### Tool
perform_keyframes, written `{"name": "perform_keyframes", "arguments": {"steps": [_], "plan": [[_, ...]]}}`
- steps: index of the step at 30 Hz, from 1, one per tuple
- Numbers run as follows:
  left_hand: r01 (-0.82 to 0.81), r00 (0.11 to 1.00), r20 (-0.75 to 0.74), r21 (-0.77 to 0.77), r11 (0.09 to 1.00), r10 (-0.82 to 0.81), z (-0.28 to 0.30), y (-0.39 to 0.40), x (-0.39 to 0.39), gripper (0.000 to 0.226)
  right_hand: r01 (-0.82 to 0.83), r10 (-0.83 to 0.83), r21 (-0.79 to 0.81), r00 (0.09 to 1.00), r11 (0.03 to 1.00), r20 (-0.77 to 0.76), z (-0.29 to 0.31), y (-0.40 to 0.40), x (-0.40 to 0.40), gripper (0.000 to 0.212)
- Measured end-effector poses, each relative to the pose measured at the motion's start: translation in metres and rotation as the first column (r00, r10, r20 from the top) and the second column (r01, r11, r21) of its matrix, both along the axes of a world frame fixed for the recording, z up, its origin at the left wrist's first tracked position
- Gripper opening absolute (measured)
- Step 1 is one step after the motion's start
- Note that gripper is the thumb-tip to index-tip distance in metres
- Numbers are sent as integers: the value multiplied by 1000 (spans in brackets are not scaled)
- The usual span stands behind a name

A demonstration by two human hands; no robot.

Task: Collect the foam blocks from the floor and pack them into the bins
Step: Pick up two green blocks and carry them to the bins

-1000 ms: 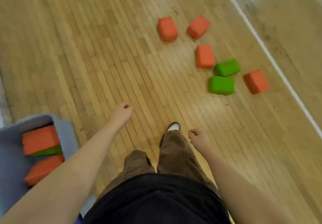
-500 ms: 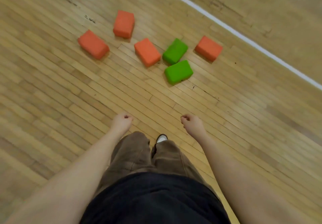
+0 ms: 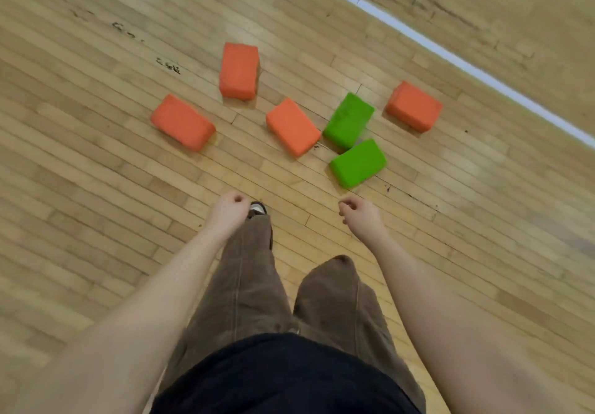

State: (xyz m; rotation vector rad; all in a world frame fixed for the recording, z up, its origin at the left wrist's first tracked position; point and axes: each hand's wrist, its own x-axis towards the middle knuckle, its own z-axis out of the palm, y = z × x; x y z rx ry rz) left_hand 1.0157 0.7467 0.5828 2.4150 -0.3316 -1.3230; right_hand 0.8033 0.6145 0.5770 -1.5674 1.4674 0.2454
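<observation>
Both grips, left hand (image 3: 229,210) and right hand (image 3: 358,213), loosely curled, empty; 6 foam blocks (image 3: 292,126) now nearer.

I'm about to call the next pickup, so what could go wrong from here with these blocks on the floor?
1. The nearer green foam block lies just ahead of the right hand and the walking feet, so it could be kicked or stepped on.
2. The two green blocks and the middle orange foam block crowd together; grabbing one may knock the others.
3. No bin is in view, so the carry may be awkward.

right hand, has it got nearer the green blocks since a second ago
Yes. The right hand now hangs empty just short of the nearer green block, with a narrower strip of floor between them than before.
</observation>
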Motion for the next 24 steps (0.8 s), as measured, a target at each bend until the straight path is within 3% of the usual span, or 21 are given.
{"name": "perform_keyframes", "arguments": {"steps": [5,10,19,24], "plan": [[135,988,-55,-169,976,-146,-16,-98,46,30,297,-296,0,954,955,34,-43,-48,37,26],[316,944,-1,-287,904,-330,-89,-180,44,20,413,-411,-47,910,909,45,-132,-102,51,28],[624,777,147,-307,718,-612,-329,-305,-14,25,489,-498,-185,867,852,-1,-381,-194,3,33],[768,634,221,-299,567,-741,-462,-356,-65,32,513,-546,-270,836,815,-59,-507,-217,-40,56]]}}
